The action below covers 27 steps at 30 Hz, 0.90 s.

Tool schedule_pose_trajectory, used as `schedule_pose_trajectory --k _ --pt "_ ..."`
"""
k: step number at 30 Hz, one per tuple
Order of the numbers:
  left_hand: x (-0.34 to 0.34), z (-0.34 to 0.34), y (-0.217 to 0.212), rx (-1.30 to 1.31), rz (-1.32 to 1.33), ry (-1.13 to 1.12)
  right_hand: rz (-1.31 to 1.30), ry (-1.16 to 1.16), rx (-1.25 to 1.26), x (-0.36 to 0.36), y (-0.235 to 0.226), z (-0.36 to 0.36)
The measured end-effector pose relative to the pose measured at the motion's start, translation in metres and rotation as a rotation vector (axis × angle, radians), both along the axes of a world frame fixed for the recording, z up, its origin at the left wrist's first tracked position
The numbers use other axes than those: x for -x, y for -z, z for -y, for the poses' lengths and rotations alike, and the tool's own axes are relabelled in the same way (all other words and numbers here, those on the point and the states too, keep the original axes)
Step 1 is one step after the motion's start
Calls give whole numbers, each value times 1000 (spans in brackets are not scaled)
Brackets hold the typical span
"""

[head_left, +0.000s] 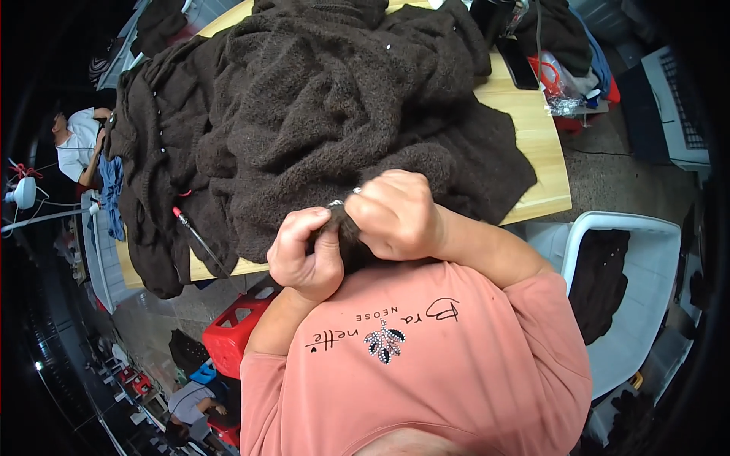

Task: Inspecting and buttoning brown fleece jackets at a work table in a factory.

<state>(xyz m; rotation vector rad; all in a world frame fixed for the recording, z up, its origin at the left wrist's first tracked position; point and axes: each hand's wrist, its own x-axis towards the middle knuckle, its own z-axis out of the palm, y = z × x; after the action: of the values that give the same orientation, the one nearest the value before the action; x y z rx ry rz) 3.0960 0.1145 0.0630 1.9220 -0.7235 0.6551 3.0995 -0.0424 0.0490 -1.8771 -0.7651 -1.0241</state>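
Note:
A large dark brown knitted garment lies heaped over the table, its near edge drawn up to my chest. My left hand is closed, thumb and fingers pinching a fold of that knit. Beside it, my right hand is curled into a fist against the same fold; its fingertips are turned away, so what they grip is hidden. Small shiny beads show at the fold between the two hands. On the knit to the left rests a slim dark tool with a red end.
The pale wooden table shows at the right. A black phone lies near its far right corner. A white plastic bin with dark clothing stands at my right, a red stool at my left. Another person sits at the far left.

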Motion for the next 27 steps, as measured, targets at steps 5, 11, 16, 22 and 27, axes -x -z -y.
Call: schedule_pose_trajectory --k 5,11,16,22,27 --pt "2 -4 -13 258 -555 208 143 10 183 9 8 8" --pt "-4 -8 -14 83 -374 332 75 11 99 9 6 9" --pt "-5 -6 -22 -14 -320 314 55 -12 130 10 6 11" --pt "0 -3 -25 -10 -315 278 94 -24 182 11 6 12" --pt "1 -4 -22 71 -367 239 -138 -188 -33 8 9 8"
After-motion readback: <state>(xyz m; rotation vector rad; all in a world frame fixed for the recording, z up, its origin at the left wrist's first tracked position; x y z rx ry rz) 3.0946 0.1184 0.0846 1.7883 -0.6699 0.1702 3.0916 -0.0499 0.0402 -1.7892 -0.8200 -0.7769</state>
